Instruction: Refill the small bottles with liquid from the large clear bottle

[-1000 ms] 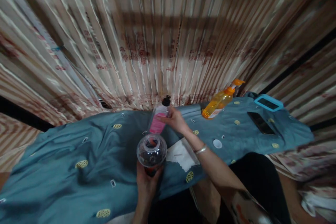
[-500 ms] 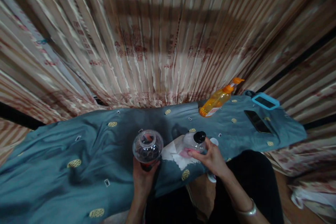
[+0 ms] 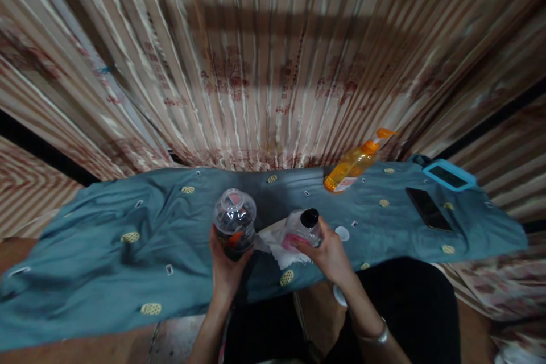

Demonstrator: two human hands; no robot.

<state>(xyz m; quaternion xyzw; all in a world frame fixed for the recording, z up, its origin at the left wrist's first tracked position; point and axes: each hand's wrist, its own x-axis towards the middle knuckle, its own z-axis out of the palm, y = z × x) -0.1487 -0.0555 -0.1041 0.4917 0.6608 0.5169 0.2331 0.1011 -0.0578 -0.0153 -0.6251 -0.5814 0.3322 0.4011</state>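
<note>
My left hand [image 3: 224, 268] grips a clear plastic cup with a domed lid [image 3: 234, 222], dark inside, held above the near edge of the teal cloth [image 3: 106, 250]. My right hand [image 3: 329, 256] holds a clear bottle with a black cap and pink label [image 3: 301, 226], close to the right of the cup. Between the two lies a white tissue [image 3: 279, 243] on the cloth. A small white disc [image 3: 342, 233] rests just right of the bottle.
An orange pump bottle [image 3: 357, 162] lies tilted at the back right. A black phone [image 3: 428, 209] and a blue-framed device [image 3: 449, 175] lie at the far right. A striped curtain [image 3: 264, 68] hangs behind the table. My dark-clothed lap is below.
My right hand carried the pink-labelled bottle from the back of the table toward me, beside the cup. The left hand lifted the cup slightly.
</note>
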